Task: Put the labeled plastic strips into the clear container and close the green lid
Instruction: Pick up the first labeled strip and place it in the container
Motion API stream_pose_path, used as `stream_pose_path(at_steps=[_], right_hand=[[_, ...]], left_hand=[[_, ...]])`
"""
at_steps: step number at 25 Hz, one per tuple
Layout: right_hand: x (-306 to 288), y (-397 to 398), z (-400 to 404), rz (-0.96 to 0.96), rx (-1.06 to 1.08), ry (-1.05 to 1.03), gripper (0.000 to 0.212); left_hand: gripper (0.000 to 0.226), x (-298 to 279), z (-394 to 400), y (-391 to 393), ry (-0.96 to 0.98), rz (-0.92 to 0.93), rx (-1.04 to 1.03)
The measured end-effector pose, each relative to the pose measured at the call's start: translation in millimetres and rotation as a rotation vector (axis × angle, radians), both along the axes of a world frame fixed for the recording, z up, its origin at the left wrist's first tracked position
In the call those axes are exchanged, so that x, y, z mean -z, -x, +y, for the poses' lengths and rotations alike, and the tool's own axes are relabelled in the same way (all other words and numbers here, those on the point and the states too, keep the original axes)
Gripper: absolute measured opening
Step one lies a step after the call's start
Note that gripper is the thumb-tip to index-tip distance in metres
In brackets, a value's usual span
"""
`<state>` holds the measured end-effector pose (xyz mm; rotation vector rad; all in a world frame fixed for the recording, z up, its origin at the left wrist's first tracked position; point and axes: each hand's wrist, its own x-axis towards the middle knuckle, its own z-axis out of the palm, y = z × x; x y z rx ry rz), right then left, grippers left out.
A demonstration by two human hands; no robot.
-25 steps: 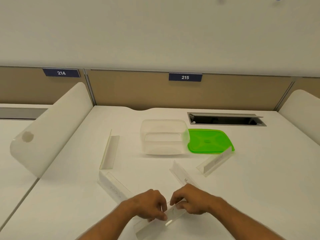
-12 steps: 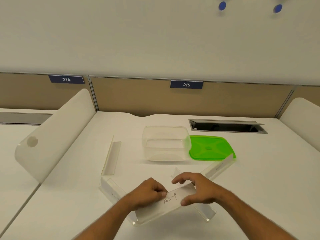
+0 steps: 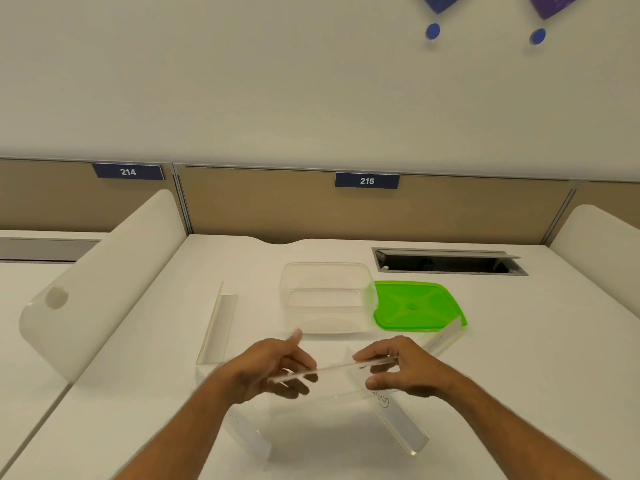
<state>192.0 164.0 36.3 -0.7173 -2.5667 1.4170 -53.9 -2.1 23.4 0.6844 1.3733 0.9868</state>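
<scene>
- I now have the held strip (image 3: 332, 369) lifted off the desk (image 3: 519, 358) and turned edge-on; half a second ago it sat lower with its written face towards me
- My left hand (image 3: 273, 370) pinches its 9 o'clock end, thumb raised, fingers curled beneath
- My right hand (image 3: 398, 367) grips the 3 o'clock end between thumb and fingers
- The clear container (image 3: 327, 297) stands open at 12 o'clock from my hands, unmoved, and looks empty, though its walls blur the view
- The green lid (image 3: 415, 306) lies flat on the desk, touching the container at its 3 o'clock side
- Another strip (image 3: 445, 337) leans on the lid's near edge
- One strip (image 3: 218, 327) stands at 10 o'clock, apart from the container
- Two more lie at 6 o'clock below my hands: left strip (image 3: 247, 434), right strip (image 3: 398, 420)
</scene>
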Motion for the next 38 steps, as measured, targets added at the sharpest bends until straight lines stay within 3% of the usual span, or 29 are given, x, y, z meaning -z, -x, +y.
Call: stream_pose_path(at_steps=[3, 5, 7, 11, 15, 21, 24, 28, 31, 35, 38], right_hand=[[0.6, 0.4, 7.8, 0.084, 0.127, 0.039, 0.035], [1.3, 6.4, 4.2, 0.117, 0.252, 0.056, 0.031], [1.5, 17.4, -7.2, 0.152, 0.361, 0.074, 0.024], [5.6, 40.8, -30.3, 0.181, 0.404, 0.051, 0.024], [12.1, 53.2, -41.9, 0.124, 0.432, 0.075, 0.044], [0.6, 50.9, -32.3, 0.200, 0.433, 0.113, 0.062], [-10.1, 37.9, -6.5, 0.321, 0.395, -0.070, 0.071], [-22.2, 21.8, 35.7, 0.233, 0.197, -0.428, 0.104], [-30.0, 19.5, 53.3, 0.187, 0.053, -0.507, 0.097], [-32.1, 22.2, 60.1, 0.094, -0.027, -0.392, 0.077], [-32.9, 25.5, 65.4, 0.056, -0.019, -0.417, 0.071]], left_hand=[[0.083, 7.3, -0.5, 3.1, -0.054, -0.188, -0.362], [0.079, 14.0, 5.1, -10.6, -0.084, -0.220, -0.624], [0.066, 18.9, 12.7, -33.2, -0.102, -0.214, -0.693], [0.046, 13.4, 28.0, -77.4, -0.180, -0.277, -0.572], [0.025, 3.7, 38.4, -93.6, -0.245, -0.316, -0.561], [0.025, -0.3, 42.9, -74.1, -0.192, -0.307, -0.613], [0.031, -6.7, 41.3, -51.8, -0.103, -0.267, -0.588], [0.032, -18.3, 38.5, -22.4, -0.032, -0.236, -0.423], [0.032, -22.8, 40.2, -6.0, 0.028, -0.213, -0.305], [0.030, -27.5, 44.0, 7.4, 0.073, -0.164, -0.177], [0.025, -37.3, 51.5, 14.1, 0.023, 0.106, -0.063]])
